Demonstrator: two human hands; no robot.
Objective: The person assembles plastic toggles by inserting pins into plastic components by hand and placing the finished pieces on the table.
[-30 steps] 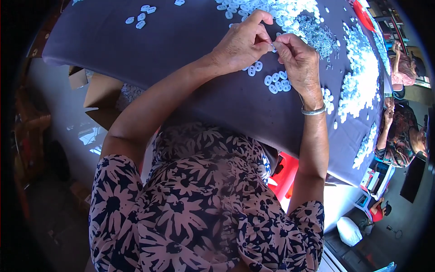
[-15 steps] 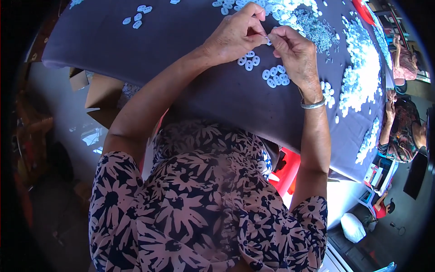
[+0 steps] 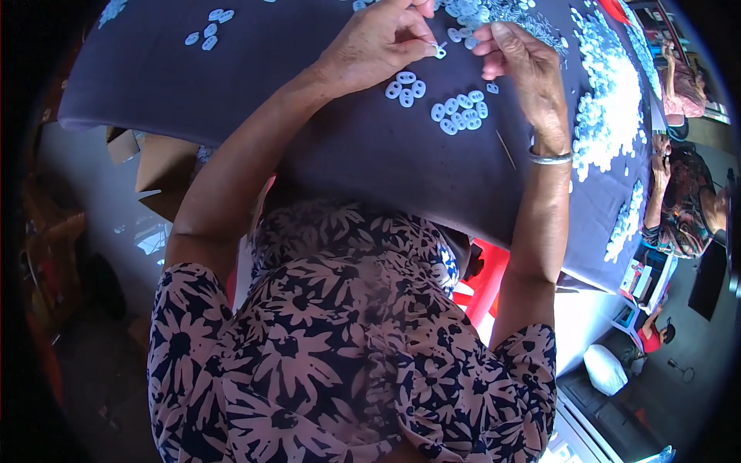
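Note:
Between the thumb and fingers of my left hand (image 3: 378, 48), closed in a pinch, is a small white oval plastic piece (image 3: 440, 52). Thin metal bits seem to poke from it, too small to make out. My right hand (image 3: 529, 73) hovers just right of it, fingers apart, by the near edge of a pile of white oval pieces (image 3: 468, 12). Nothing plainly sits in its fingers. Below the hands lie a ring of two-holed ovals (image 3: 406, 89) and a larger cluster of ovals (image 3: 459, 113) on the dark cloth.
Small metal pins (image 3: 532, 27) lie heaped beyond my right hand. A bright spread of white pieces (image 3: 606, 100) covers the table's right side. A thin stick (image 3: 505, 149) lies near my right wrist. Cardboard boxes (image 3: 166, 163) stand below the left edge. Another person (image 3: 683, 193) sits at right.
My right hand has come away from the left and opened its fingers, moving right. My left hand keeps its pinch on the oval piece. The whole view has shifted slightly.

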